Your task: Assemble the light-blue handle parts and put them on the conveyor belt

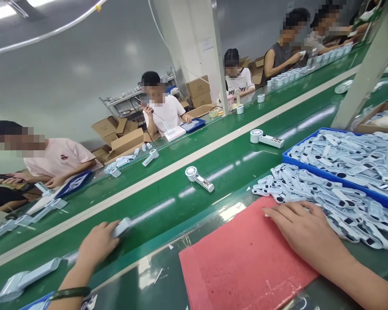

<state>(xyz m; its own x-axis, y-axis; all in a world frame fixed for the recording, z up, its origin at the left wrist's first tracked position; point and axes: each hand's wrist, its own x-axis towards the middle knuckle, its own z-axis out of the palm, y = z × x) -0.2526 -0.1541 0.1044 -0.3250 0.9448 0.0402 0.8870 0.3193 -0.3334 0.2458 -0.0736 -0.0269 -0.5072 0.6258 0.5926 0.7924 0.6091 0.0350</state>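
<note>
Over the green conveyor belt (168,193), my left hand (98,243) is closed on a light blue handheld fan (123,227). Only one end of that fan shows past my fingers, slightly blurred. My right hand (305,228) lies palm down over the red mat (233,258), its fingers stretched out. Its far fingers reach the edge of a heap of light blue plastic covers (310,189) with dark oval spots. On the belt ahead lie two fans with their handle insides exposed, a nearer fan (198,178) and a farther fan (267,139).
A blue tray (287,158) full of similar covers stands at the right, beside a slanting post (365,69). More fan bodies (29,277) lie at lower left. Across the belt, several people sit working, among them a person in a white shirt (168,114). Cardboard boxes (198,88) stand behind.
</note>
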